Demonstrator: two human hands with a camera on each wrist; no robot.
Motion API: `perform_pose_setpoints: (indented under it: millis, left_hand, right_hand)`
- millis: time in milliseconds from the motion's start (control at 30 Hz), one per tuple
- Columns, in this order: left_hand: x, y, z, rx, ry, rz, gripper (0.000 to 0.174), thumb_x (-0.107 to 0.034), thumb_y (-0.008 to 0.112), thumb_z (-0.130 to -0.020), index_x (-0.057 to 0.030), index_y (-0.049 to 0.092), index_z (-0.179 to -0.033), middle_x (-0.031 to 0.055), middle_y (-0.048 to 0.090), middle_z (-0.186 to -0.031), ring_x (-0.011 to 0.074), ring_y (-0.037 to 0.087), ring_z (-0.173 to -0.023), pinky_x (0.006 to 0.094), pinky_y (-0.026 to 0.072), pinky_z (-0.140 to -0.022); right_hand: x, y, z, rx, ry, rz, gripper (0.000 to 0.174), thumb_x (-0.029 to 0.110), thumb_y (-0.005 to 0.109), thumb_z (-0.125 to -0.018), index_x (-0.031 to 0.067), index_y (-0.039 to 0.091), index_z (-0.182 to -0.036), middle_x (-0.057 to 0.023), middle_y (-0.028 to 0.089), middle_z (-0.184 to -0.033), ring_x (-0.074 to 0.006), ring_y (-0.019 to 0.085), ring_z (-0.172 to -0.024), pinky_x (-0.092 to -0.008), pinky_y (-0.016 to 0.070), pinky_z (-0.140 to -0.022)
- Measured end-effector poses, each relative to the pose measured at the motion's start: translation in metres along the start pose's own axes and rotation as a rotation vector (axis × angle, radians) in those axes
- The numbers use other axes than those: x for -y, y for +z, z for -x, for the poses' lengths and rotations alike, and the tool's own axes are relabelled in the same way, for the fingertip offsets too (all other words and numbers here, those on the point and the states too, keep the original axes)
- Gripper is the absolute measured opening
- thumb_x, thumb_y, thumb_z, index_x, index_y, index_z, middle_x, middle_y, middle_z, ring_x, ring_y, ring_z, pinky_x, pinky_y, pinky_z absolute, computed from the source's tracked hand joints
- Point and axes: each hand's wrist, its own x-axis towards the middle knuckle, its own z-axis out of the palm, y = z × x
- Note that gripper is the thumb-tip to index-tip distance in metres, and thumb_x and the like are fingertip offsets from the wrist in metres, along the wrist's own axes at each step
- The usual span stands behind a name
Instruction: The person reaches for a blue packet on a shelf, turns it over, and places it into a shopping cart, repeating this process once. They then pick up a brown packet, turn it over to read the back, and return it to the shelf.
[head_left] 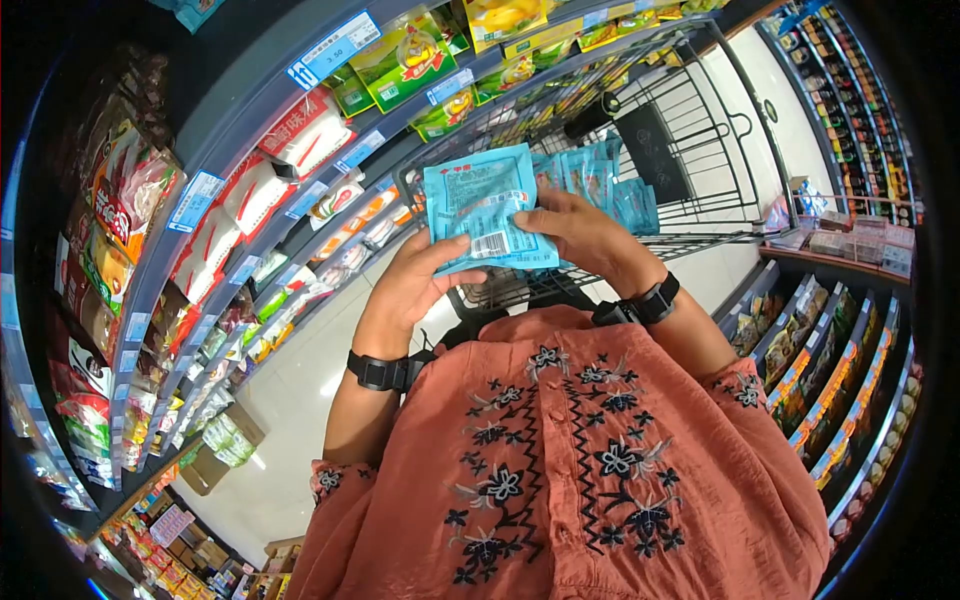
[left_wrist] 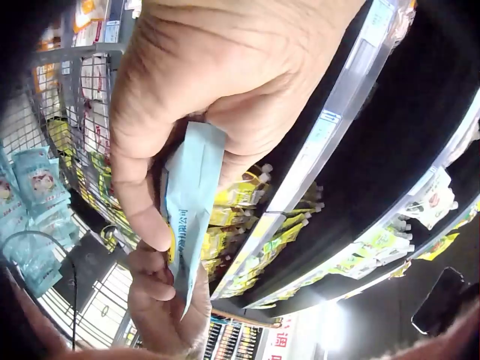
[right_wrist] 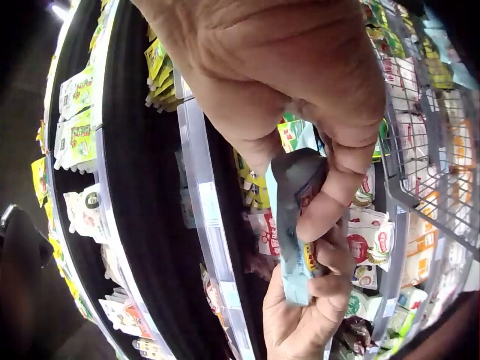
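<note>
A light blue packet [head_left: 482, 205], printed with text and a barcode, is held up in front of the chest by both hands. My left hand [head_left: 405, 283] grips its lower left side, thumb across the printed face. On the opposite edge my right hand [head_left: 590, 238] pinches it, thumb on top near the barcode. Seen edge-on in the left wrist view, the packet [left_wrist: 193, 202] is thin, with fingers curled behind it. The right wrist view shows its other edge, fingertips on the back. Several similar blue packets [head_left: 590, 172] lie in the shopping cart [head_left: 690, 150] just beyond.
Shelves with blue-white price tags [head_left: 335, 50] curve along the left, bearing green packets [head_left: 405, 62] and red-white bags [head_left: 250, 200]. At the right stands a rack of sloped trays [head_left: 810, 370]. A cardboard box [head_left: 205, 470] sits on the pale floor at the lower left.
</note>
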Motion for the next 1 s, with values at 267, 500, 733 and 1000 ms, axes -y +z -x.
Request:
perform_pose_setpoints:
  millis: [267,500,733,1000]
  left_hand:
    - [0.005,0.004,-0.005,-0.090,0.055,-0.174,0.046,-0.011,0.061,-0.093,-0.0030,0.047,-0.136,0.0090,0.063,-0.118,0.0175,0.064,-0.098,0.0313,0.0552,-0.074]
    - [-0.008,0.042,0.000,-0.150,0.412,-1.041,0.052,-0.015,0.058,-0.093,-0.0007,0.040,-0.139,0.0179,0.057,-0.122,0.0290,0.060,-0.107,0.0393,0.0489,-0.089]
    - [-0.021,0.072,0.014,0.027,0.432,-1.255,0.059,-0.032,0.066,-0.092,-0.0015,0.046,-0.139,0.0194,0.052,-0.132,0.0293,0.059,-0.112,0.0381,0.0482,-0.094]
    - [-0.077,0.042,0.012,-0.337,0.415,-0.799,0.045,-0.028,0.066,-0.093,0.0002,0.056,-0.127,0.0077,0.065,-0.108,0.0106,0.060,-0.078,0.0265,0.0501,-0.067]
  right_hand:
    - [-0.003,-0.015,0.009,-0.111,0.051,0.331,0.052,0.027,0.068,-0.090,-0.0018,0.051,-0.130,-0.0108,0.065,-0.109,-0.0158,0.065,-0.088,-0.0274,0.0527,-0.073]
    - [0.013,0.017,0.017,0.001,-0.102,0.245,0.070,0.046,0.065,-0.091,-0.0011,0.043,-0.138,-0.0145,0.055,-0.128,-0.0219,0.056,-0.115,-0.0355,0.0516,-0.089]
    - [-0.013,-0.021,-0.002,0.178,-0.118,-0.067,0.056,0.037,0.060,-0.095,0.0011,0.047,-0.136,-0.0119,0.054,-0.132,-0.0223,0.056,-0.119,-0.0384,0.0462,-0.100]
    - [0.043,-0.010,0.020,0.170,-0.041,-0.331,0.055,0.022,0.062,-0.087,-0.0052,0.049,-0.133,-0.0165,0.063,-0.124,-0.0244,0.065,-0.107,-0.0367,0.0517,-0.096]
